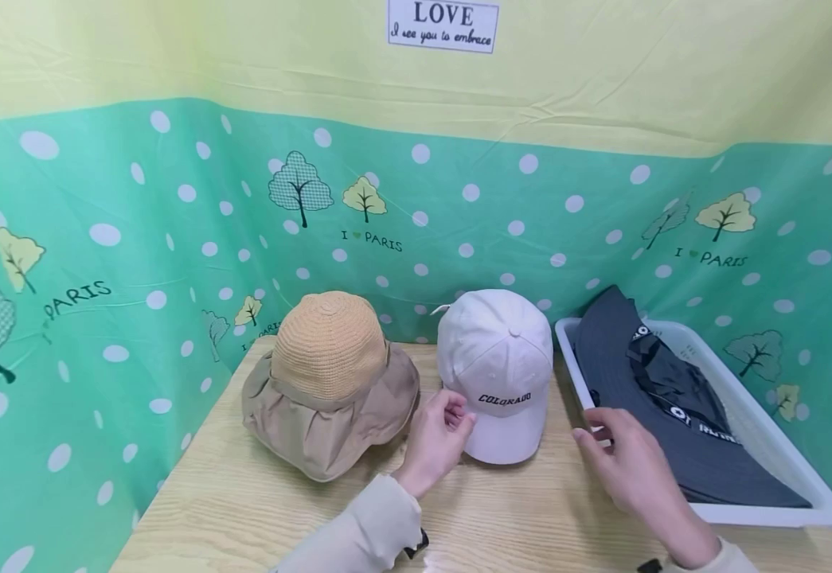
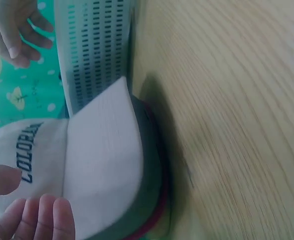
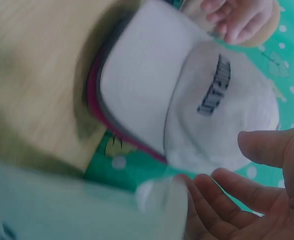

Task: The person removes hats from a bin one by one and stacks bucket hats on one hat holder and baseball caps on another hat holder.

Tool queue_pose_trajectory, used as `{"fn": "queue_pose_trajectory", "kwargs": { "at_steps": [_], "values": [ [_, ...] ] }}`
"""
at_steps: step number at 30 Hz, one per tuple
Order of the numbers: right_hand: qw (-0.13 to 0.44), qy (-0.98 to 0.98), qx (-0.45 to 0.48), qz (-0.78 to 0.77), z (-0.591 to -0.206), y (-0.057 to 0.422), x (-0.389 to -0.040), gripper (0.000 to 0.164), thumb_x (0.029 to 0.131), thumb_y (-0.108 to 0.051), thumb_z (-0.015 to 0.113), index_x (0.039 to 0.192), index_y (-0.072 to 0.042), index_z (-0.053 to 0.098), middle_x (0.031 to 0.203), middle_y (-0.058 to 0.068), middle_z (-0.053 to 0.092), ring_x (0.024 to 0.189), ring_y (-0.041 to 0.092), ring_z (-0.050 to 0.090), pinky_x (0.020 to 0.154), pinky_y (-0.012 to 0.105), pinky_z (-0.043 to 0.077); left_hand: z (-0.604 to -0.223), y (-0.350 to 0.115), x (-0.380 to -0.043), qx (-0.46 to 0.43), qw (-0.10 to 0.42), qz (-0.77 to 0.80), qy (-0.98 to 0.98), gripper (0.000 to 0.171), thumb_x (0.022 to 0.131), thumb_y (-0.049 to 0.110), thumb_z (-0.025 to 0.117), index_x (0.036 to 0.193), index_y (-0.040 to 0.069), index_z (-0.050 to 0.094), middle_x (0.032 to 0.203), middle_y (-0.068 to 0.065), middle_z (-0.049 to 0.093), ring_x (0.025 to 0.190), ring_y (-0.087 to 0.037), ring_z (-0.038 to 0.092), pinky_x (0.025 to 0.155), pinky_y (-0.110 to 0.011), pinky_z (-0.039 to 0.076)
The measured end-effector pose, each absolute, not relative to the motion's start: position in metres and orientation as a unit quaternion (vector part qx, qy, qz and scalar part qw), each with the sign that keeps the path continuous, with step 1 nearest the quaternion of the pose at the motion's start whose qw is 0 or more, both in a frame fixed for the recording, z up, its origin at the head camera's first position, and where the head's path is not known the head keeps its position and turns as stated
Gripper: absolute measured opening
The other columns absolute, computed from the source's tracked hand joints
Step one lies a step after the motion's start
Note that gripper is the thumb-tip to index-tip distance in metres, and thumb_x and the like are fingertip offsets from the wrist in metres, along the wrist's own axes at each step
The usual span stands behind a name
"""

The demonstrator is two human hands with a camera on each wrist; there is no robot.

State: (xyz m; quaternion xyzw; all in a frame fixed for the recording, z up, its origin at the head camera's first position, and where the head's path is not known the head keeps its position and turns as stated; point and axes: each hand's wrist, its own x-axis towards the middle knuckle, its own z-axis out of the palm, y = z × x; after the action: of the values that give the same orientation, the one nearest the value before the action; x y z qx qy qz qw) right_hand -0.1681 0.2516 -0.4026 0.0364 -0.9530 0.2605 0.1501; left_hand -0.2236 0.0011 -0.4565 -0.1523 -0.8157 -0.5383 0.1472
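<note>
A white baseball cap (image 1: pixel 496 350) lettered COLORADO sits mid-table, brim toward me. Dark and red brims (image 3: pixel 98 95) show beneath it in the right wrist view, so caps are stacked. My left hand (image 1: pixel 435 439), fingers loosely bent, hovers by the cap's left front and holds nothing. Between the cap and the white plastic basket (image 1: pixel 781 516) is my right hand (image 1: pixel 630 465), its fingers near the basket's left wall and nothing in its grasp. Inside the basket leans a dark wide-brimmed hat (image 1: pixel 619 390). In the right wrist view the right thumb and fingers (image 3: pixel 241 192) are spread apart.
A straw-crowned sun hat (image 1: pixel 330 346) with a drooping brown brim stands left of the cap. All rest on a wood-grain table (image 1: pixel 201 493). A green and yellow curtain (image 1: pixel 451 199) hangs close behind and on both sides.
</note>
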Motion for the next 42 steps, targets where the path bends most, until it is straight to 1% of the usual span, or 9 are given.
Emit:
{"fn": "queue_pose_trajectory", "kwargs": {
  "at_steps": [4,7,14,19,22,26,33,37,42],
  "values": [
    [0.141,-0.961,0.037,0.237,-0.395,0.27,-0.171,0.031,0.089,-0.018,0.067,0.111,0.003,0.063,0.1,0.016,0.062,0.085,0.028,0.063,0.07,0.045,0.052,-0.454,0.009,-0.219,-0.172,0.143,-0.544,-0.809,0.018,0.083,0.009,0.071,0.098,0.004,0.062,0.086,-0.001,0.059,0.076,-0.011,0.057,0.068,-0.021,0.05],
    [0.119,-0.967,0.035,0.221,-0.39,0.284,-0.176,0.033,0.09,-0.02,0.066,0.111,0.005,0.062,0.098,0.017,0.062,0.082,0.03,0.063,0.068,0.047,0.051,-0.453,0.016,-0.217,-0.188,0.149,-0.541,-0.806,0.017,0.083,0.009,0.071,0.096,0.004,0.062,0.085,-0.002,0.059,0.074,-0.01,0.057,0.067,-0.02,0.05],
    [0.072,-0.979,0.041,0.184,-0.38,0.304,-0.184,0.04,0.09,-0.027,0.066,0.113,0.005,0.061,0.1,0.02,0.062,0.084,0.031,0.061,0.065,0.046,0.049,-0.452,0.036,-0.209,-0.218,0.143,-0.549,-0.794,0.017,0.082,0.008,0.072,0.095,0.002,0.062,0.083,-0.003,0.059,0.071,-0.006,0.057,0.065,-0.016,0.05],
    [0.025,-0.985,0.043,0.166,-0.374,0.312,-0.192,0.048,0.089,-0.034,0.067,0.115,0.005,0.06,0.106,0.024,0.062,0.091,0.037,0.06,0.068,0.048,0.049,-0.45,0.052,-0.204,-0.227,0.101,-0.553,-0.795,0.02,0.083,0.01,0.071,0.098,0.001,0.062,0.085,-0.002,0.058,0.072,-0.003,0.056,0.066,-0.014,0.049],
    [-0.008,-0.987,0.044,0.157,-0.371,0.315,-0.199,0.052,0.088,-0.036,0.067,0.116,0.007,0.058,0.107,0.025,0.062,0.096,0.04,0.059,0.07,0.05,0.049,-0.448,0.062,-0.201,-0.233,0.079,-0.545,-0.801,0.02,0.083,0.015,0.072,0.097,0.004,0.063,0.086,0.001,0.058,0.072,-0.001,0.056,0.068,-0.013,0.047],
    [-0.054,-0.987,0.053,0.14,-0.369,0.318,-0.209,0.055,0.087,-0.037,0.069,0.118,0.008,0.056,0.105,0.024,0.063,0.095,0.04,0.06,0.07,0.051,0.049,-0.445,0.076,-0.199,-0.238,0.049,-0.543,-0.804,0.019,0.083,0.019,0.072,0.096,0.008,0.064,0.084,0.004,0.058,0.071,0.001,0.054,0.068,-0.012,0.045],
    [-0.084,-0.989,0.073,0.095,-0.369,0.322,-0.219,0.055,0.082,-0.035,0.074,0.117,0.004,0.058,0.095,0.013,0.065,0.085,0.029,0.061,0.065,0.047,0.05,-0.442,0.098,-0.193,-0.222,-0.014,-0.549,-0.806,0.024,0.082,0.024,0.072,0.099,0.009,0.065,0.081,0.012,0.058,0.069,0.005,0.052,0.064,-0.011,0.044],
    [-0.103,-0.989,0.084,0.07,-0.367,0.321,-0.225,0.054,0.08,-0.035,0.076,0.114,0.003,0.058,0.09,0.009,0.063,0.079,0.024,0.059,0.062,0.044,0.049,-0.442,0.11,-0.19,-0.214,-0.038,-0.554,-0.804,0.023,0.082,0.025,0.073,0.096,0.009,0.064,0.077,0.016,0.056,0.068,0.006,0.052,0.063,-0.011,0.044],
    [-0.138,-0.986,0.083,0.044,-0.372,0.323,-0.232,0.055,0.075,-0.038,0.08,0.109,0.0,0.06,0.087,0.007,0.061,0.075,0.022,0.056,0.062,0.043,0.049,-0.444,0.129,-0.186,-0.171,-0.095,-0.563,-0.803,0.02,0.083,0.028,0.072,0.094,0.013,0.064,0.075,0.015,0.055,0.067,0.002,0.052,0.062,-0.017,0.045]
  ]
}}
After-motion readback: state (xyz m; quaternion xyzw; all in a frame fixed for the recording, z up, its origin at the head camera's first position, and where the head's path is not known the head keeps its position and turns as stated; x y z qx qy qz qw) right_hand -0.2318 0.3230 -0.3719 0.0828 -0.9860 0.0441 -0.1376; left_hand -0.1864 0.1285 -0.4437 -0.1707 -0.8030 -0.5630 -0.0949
